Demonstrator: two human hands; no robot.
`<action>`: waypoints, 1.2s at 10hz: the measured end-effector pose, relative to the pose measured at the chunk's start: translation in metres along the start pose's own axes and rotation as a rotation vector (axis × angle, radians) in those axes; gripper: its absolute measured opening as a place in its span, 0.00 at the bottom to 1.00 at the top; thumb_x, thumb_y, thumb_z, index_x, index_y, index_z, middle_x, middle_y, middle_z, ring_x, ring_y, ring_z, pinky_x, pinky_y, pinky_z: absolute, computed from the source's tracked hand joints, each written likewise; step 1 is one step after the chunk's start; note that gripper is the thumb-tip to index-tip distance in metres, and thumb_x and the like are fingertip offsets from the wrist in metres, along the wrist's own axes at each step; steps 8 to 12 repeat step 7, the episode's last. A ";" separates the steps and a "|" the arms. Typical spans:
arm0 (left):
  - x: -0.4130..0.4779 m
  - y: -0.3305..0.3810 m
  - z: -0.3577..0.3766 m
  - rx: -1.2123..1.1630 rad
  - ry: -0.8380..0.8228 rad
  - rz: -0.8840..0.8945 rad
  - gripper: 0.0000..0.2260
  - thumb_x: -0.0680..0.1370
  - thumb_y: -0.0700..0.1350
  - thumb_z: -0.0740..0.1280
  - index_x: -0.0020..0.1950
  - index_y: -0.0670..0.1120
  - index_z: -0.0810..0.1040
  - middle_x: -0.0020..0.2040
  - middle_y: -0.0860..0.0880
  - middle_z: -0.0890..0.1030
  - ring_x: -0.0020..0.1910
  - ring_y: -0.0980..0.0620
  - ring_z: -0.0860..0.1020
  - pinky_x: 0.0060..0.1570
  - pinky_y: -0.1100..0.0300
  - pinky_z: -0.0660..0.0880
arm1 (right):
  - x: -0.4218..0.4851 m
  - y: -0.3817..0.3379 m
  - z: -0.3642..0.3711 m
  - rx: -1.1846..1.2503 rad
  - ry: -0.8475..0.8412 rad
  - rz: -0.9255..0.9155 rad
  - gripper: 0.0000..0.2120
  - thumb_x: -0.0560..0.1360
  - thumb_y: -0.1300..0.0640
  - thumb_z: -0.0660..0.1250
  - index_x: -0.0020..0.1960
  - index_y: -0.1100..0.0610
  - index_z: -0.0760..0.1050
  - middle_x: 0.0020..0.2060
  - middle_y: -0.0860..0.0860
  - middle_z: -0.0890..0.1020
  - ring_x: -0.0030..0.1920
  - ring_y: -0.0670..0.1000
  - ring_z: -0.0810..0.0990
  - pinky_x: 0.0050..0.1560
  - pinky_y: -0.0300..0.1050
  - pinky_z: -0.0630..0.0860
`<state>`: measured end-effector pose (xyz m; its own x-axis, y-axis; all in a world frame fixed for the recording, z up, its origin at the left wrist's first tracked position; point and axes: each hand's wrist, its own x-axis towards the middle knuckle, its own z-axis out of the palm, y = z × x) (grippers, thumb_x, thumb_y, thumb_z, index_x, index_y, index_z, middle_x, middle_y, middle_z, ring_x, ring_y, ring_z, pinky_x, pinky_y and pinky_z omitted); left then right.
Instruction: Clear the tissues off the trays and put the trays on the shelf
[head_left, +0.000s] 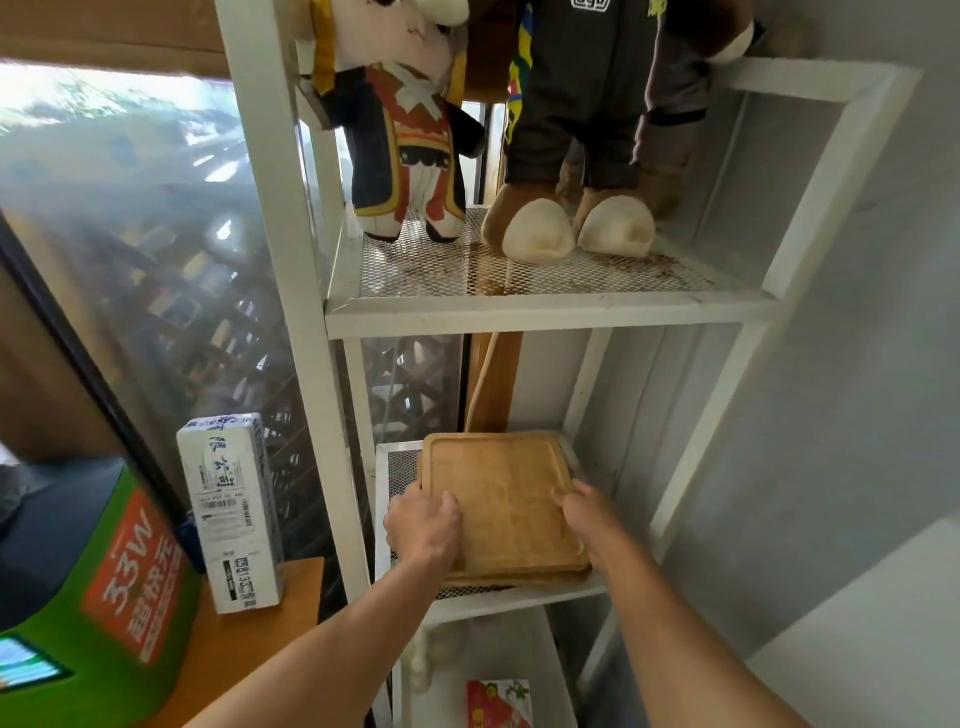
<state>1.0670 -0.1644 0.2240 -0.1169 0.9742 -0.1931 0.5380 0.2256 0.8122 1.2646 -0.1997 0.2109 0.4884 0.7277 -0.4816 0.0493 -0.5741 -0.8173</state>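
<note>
A stack of wooden trays (501, 493) lies flat on the mesh middle level of a white metal shelf (524, 597). The top tray is bare, with no tissue on it. My left hand (423, 525) grips the stack's left front edge, thumb on top. My right hand (587, 512) holds the right edge, fingers curled over the rim. Both arms reach in from below. A second tray edge shows under the top one at the front.
Two plush toys (410, 156) (571, 171) stand on the shelf level above. A white box (231, 512) stands on a wooden table (249, 654) at the left, beside a green machine (104, 597). A grey wall is at the right. A red packet (498, 704) lies on the lower level.
</note>
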 end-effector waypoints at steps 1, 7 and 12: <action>0.003 -0.005 -0.004 0.038 0.016 -0.016 0.13 0.79 0.50 0.64 0.56 0.42 0.76 0.52 0.42 0.78 0.54 0.43 0.72 0.57 0.49 0.72 | 0.001 0.000 0.004 -0.011 0.001 0.001 0.27 0.81 0.50 0.61 0.78 0.53 0.60 0.73 0.55 0.68 0.71 0.60 0.68 0.69 0.59 0.66; -0.020 -0.006 -0.012 0.151 0.066 0.107 0.18 0.78 0.50 0.65 0.66 0.45 0.70 0.65 0.42 0.69 0.61 0.44 0.68 0.62 0.49 0.68 | -0.024 -0.013 0.003 -0.220 0.089 -0.092 0.26 0.81 0.48 0.61 0.75 0.57 0.63 0.68 0.57 0.73 0.66 0.59 0.74 0.64 0.54 0.72; -0.020 -0.006 -0.012 0.151 0.066 0.107 0.18 0.78 0.50 0.65 0.66 0.45 0.70 0.65 0.42 0.69 0.61 0.44 0.68 0.62 0.49 0.68 | -0.024 -0.013 0.003 -0.220 0.089 -0.092 0.26 0.81 0.48 0.61 0.75 0.57 0.63 0.68 0.57 0.73 0.66 0.59 0.74 0.64 0.54 0.72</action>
